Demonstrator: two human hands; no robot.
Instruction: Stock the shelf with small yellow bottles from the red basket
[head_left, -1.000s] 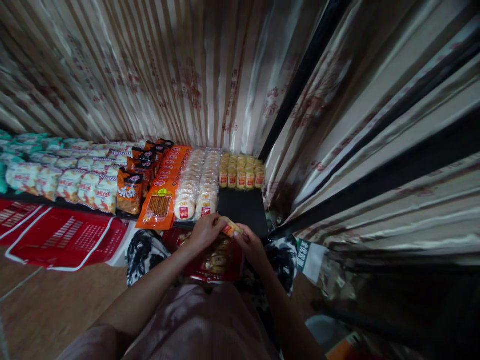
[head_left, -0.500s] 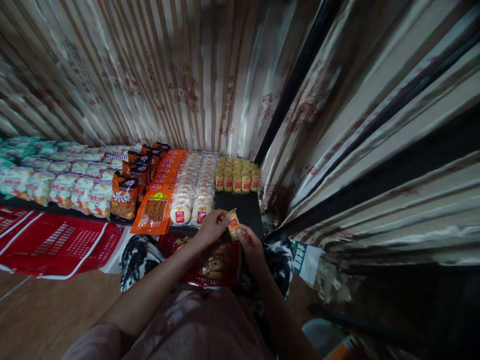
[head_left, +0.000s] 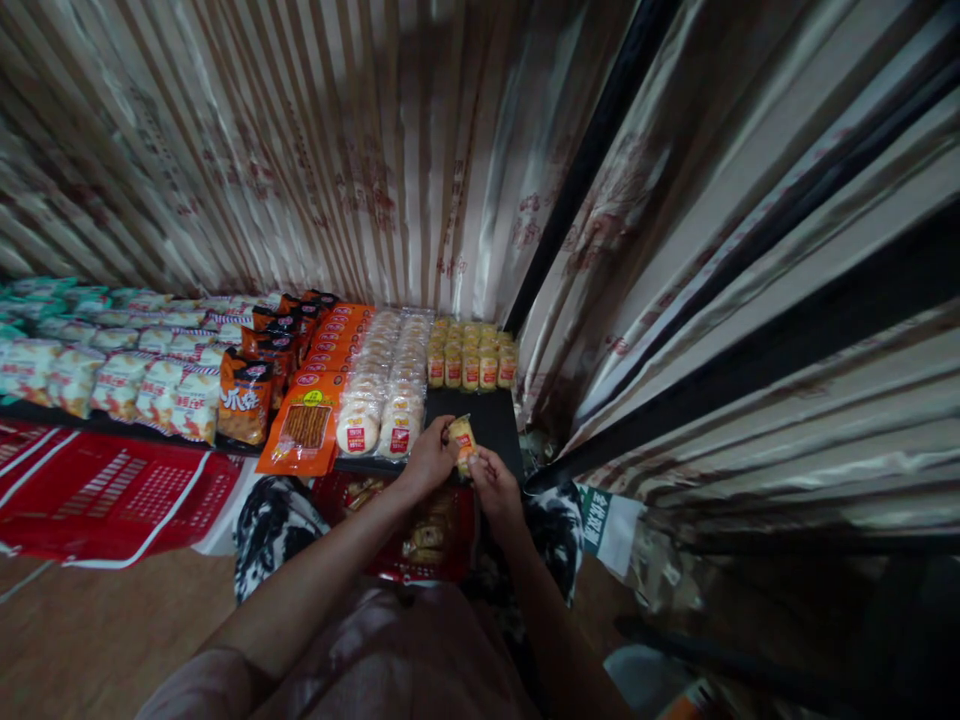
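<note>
A small yellow snack packet [head_left: 463, 438] with a red label is held upright between my two hands, over the front edge of the black shelf [head_left: 480, 420]. My left hand [head_left: 433, 455] grips its left side, fingers closed. On its lower right, my right hand [head_left: 495, 488] pinches it between thumb and fingers. Rows of matching yellow packets [head_left: 470, 372] stand at the back of the shelf beyond my hands. Below, in my lap, a red basket [head_left: 466, 560] holds more gold-wrapped packets [head_left: 427, 535], partly hidden by my left forearm.
Left of the yellow packets are rows of round white crackers [head_left: 358, 430], orange stick-snack bags [head_left: 304, 425], black-and-orange bags [head_left: 244, 397] and white snack bags [head_left: 120, 383]. A red basket [head_left: 161, 500] lies at lower left. A pleated curtain [head_left: 300, 150] and black pole [head_left: 574, 190] border the shelf.
Both hands and the packet have shifted very slightly left, along with the whole view. My left hand now covers more of the packet's left side, and the packet stands a little straighter.
</note>
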